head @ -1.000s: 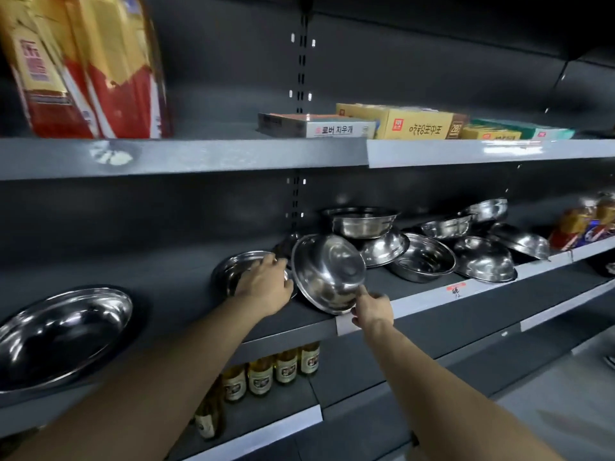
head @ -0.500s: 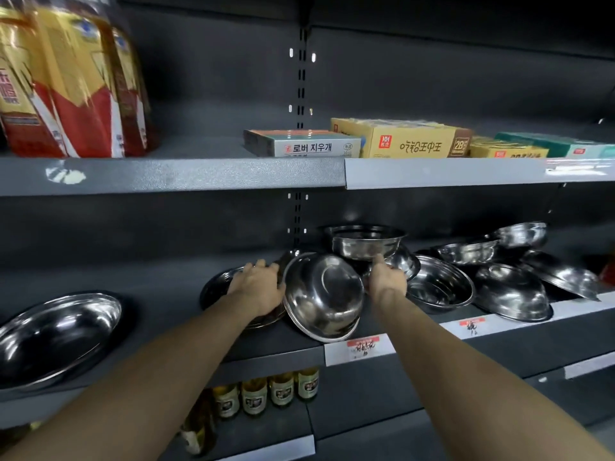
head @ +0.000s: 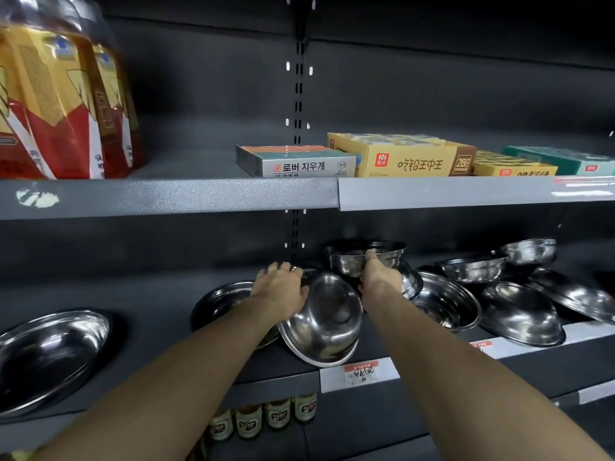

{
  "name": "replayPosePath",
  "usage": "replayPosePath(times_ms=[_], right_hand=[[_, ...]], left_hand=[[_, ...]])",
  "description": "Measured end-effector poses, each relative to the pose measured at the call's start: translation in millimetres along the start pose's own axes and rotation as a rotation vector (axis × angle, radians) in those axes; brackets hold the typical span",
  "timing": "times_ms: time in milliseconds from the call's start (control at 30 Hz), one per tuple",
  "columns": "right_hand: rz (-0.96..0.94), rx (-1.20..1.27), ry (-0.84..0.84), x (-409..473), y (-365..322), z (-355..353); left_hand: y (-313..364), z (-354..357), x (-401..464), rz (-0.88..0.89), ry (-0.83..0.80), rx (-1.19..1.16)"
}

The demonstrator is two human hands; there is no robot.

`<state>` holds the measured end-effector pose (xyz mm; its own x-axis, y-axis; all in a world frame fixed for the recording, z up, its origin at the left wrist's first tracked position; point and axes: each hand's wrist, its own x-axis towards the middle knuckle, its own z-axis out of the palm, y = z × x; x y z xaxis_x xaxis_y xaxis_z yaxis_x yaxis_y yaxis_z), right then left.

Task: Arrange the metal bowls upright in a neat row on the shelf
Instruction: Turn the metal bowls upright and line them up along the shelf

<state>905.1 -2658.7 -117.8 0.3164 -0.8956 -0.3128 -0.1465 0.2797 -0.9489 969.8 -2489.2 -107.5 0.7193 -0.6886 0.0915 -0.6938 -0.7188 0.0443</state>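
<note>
Several shiny metal bowls lie in disorder on the dark middle shelf (head: 156,301). One tilted bowl (head: 324,322) stands on its rim near the shelf's front edge, its inside facing me. My left hand (head: 283,289) rests on that bowl's upper left rim and on a flat bowl (head: 218,301) behind it. My right hand (head: 379,277) grips the front wall of an upright bowl (head: 349,261) stacked on another further back. To the right lie more bowls, some overturned (head: 522,314), some tilted (head: 446,301). A large upright bowl (head: 50,351) sits at far left.
The upper shelf (head: 166,194) overhangs the bowls and carries flat boxes (head: 399,158) and red-gold packages (head: 63,104). Small bottles (head: 276,415) stand on the shelf below. A price tag (head: 359,374) hangs on the middle shelf's front edge.
My right hand left the tilted bowl's lower rim, rose, and reached back to take hold of the upright stacked bowl. My left hand stayed on the tilted bowl's left rim. The camera came closer.
</note>
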Motion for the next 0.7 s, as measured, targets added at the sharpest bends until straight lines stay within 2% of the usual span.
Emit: replayPosePath(times_ms=[200,400,567,700], right_hand=[[-0.094,-0.089,0.143,-8.1,-13.0,-6.0],[-0.176,-0.029,0.223,-24.8,3.3,-3.9],[-0.182,0.091,0.156,-61.4,9.3,17.0],[-0.203,0.092,0.025,-101.7,18.3,47.7]], left_hand=[[-1.5,0.3,6.2,-0.002,0.005,0.006],[-15.0,-5.5,1.1,-0.003,0.021,0.068],[-47.4,-16.0,-11.9,-0.071,0.045,0.070],[-85.9,-19.2,-36.1,-0.129,0.077,0.059]])
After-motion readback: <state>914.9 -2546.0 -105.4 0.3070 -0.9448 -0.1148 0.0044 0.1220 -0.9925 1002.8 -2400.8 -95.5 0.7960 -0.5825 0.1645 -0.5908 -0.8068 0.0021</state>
